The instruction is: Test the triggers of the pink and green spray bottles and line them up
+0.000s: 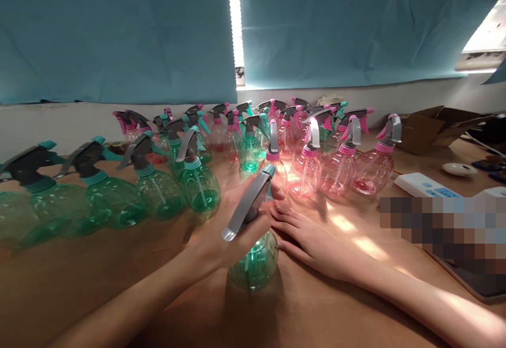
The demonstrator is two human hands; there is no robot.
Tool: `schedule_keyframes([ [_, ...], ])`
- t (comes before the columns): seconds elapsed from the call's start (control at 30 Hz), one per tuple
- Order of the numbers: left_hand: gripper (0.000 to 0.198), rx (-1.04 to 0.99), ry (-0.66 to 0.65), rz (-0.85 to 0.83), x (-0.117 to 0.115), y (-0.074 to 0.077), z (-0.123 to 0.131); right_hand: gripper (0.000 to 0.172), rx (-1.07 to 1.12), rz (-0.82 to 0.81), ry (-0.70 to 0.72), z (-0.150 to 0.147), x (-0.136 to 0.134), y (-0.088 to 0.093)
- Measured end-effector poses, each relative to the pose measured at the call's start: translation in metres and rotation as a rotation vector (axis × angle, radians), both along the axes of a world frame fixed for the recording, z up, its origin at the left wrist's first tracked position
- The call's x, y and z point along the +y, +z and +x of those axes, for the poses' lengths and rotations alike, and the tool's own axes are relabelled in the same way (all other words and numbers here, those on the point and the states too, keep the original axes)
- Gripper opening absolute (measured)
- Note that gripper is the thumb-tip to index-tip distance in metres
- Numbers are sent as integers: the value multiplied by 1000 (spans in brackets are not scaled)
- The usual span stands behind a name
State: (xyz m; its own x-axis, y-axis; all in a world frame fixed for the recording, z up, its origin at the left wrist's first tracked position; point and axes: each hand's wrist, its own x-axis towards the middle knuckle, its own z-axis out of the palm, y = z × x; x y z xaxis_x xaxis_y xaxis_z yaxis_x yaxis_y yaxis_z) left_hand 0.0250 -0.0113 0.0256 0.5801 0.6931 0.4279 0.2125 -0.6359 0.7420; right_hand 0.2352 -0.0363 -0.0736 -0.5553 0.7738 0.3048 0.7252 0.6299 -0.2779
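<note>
A green see-through spray bottle (255,266) stands on the table in front of me, its grey head and teal nozzle pointing away. My left hand (227,224) is wrapped around its neck, just under the grey head. Beside the bottle's right side lies my right hand (298,226), fingers stretched towards the left hand; whether its fingertips touch the bottle is hidden. A row of green spray bottles (201,187) stands to the left of my left hand. Pink spray bottles (304,174) with grey heads line up beyond my right hand.
More pink and green bottles (249,150) crowd the back of the wooden table (190,306). To the right are a white power strip (422,184), a white mouse (459,170), an open cardboard box (429,132) and a blurred-out patch. Blue curtains (118,37) hang behind.
</note>
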Motion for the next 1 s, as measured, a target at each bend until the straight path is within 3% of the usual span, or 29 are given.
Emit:
schedule_keyframes([
  [0.13, 11, -19, 45, -25, 1, -5, -1, 47, -2, -31, 14, 0, 0, 1],
  [0.33, 7, 9, 58, 8, 1, -6, -1, 47, 15, -33, 3, 0, 0, 0],
  [0.43, 13, -15, 52, -3, 1, -8, -1, 47, 22, -29, 7, 0, 0, 0],
  [0.63, 43, -38, 84, -17, -2, -15, 0, 45, 24, -48, 30, 0, 1, 0],
  [0.87, 25, -58, 111, 4, -2, -19, 2, 45, -25, -61, -1, -1, -1, 4],
  [1.0, 29, -91, 98, -13, -2, -20, 3, 48, -74, -96, -16, -2, -2, 8],
])
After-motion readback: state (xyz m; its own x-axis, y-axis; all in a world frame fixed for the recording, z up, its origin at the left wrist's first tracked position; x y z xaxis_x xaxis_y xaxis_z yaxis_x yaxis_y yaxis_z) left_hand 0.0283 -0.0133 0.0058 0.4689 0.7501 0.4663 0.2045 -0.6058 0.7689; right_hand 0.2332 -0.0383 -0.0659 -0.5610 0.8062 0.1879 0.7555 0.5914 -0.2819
